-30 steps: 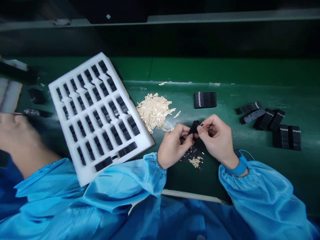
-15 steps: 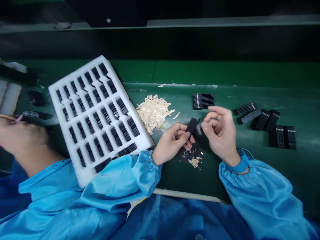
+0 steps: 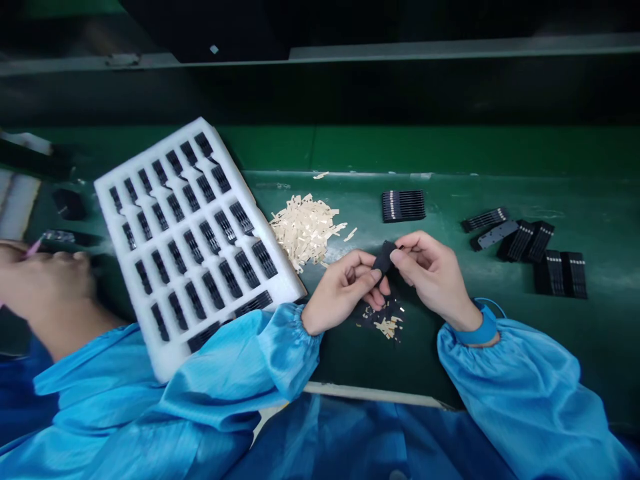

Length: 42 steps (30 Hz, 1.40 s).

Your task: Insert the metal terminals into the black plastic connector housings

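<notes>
Two grips on one black block (image 3: 384,260), between the hands: clasping it with thumb and fingers of the left hand (image 3: 343,291), pinching its edge with the right hand (image 3: 434,275). Seemingly adjusting that edge, detail too small to tell; probably calling for steady left hold, fine right fingertip pressure.

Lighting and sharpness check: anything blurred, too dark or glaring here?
In the head view, the top is mostly dark; in the head view, another person's hand at the left edge looks blurred; the head view shows little surface detail on the black part in the left hand, and small glints on the pile of pale pieces.
</notes>
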Each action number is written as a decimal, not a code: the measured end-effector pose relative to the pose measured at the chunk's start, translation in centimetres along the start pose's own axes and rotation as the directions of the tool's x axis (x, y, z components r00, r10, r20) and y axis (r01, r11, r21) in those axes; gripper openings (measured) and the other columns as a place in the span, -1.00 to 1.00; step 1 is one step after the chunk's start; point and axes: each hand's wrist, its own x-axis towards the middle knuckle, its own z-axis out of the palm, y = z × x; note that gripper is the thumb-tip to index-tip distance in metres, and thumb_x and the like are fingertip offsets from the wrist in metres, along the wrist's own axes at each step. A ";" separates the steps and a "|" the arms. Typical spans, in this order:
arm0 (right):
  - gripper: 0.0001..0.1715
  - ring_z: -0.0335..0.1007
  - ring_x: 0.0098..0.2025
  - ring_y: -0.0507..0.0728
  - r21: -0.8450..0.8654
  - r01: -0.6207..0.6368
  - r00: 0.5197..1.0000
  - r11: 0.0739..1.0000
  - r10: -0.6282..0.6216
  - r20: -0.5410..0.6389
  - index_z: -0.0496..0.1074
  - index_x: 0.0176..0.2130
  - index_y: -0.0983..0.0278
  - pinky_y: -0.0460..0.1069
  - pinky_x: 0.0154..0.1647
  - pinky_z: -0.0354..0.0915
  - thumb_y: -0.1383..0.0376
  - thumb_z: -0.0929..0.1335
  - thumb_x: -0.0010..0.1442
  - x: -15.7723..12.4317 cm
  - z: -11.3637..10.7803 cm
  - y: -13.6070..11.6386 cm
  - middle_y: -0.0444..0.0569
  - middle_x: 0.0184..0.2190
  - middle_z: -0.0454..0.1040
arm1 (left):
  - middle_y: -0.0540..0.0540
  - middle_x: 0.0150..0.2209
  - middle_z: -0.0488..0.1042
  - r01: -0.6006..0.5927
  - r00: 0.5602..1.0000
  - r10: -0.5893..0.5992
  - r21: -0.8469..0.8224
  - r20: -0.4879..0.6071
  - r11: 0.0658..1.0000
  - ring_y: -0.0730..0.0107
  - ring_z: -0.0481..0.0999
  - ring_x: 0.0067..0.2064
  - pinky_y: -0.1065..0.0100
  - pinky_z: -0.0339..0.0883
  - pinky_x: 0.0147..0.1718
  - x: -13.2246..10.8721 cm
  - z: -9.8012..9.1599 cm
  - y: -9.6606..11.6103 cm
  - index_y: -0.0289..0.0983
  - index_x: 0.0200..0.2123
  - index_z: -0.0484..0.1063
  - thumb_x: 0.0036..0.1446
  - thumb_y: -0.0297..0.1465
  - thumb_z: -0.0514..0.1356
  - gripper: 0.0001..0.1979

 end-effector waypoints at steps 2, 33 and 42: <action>-0.73 0.18 -0.62 -0.07 0.098 -0.019 0.997 0.995 0.012 0.074 0.39 -0.24 0.24 -0.13 -0.63 0.13 0.12 0.45 0.24 -0.1 -0.2 0.2 -0.23 -0.53 0.36 | 0.02 -0.46 0.50 0.039 0.998 -0.036 -0.076 0.043 0.996 0.49 0.54 -0.52 0.46 0.47 -0.52 -0.1 -0.1 0.0 -0.30 -0.18 0.34 0.23 -0.21 0.28 -0.71; -0.90 0.22 -0.47 -0.01 -0.228 0.242 0.965 0.943 -0.258 -0.043 0.38 -0.30 0.21 -0.05 -0.46 0.19 0.30 0.35 0.32 0.2 -1.6 0.0 -0.17 -0.41 0.33 | 0.11 -0.54 0.21 0.275 0.953 -0.231 -0.241 0.197 0.931 0.60 0.36 -0.64 0.55 0.24 -0.65 0.1 -1.1 0.1 -0.31 -0.19 0.43 0.28 -0.29 0.21 -0.81; -0.93 0.33 -0.43 0.02 -0.231 0.194 0.979 0.954 -0.201 -0.008 0.43 -0.25 0.22 -0.04 -0.45 0.24 0.27 0.39 0.29 -0.2 -1.8 0.1 -0.13 -0.40 0.40 | 0.10 -0.54 0.25 0.250 0.958 -0.200 -0.258 0.206 0.933 0.59 0.39 -0.63 0.56 0.25 -0.65 0.2 -1.1 -0.1 -0.34 -0.18 0.42 0.31 -0.33 0.17 -0.83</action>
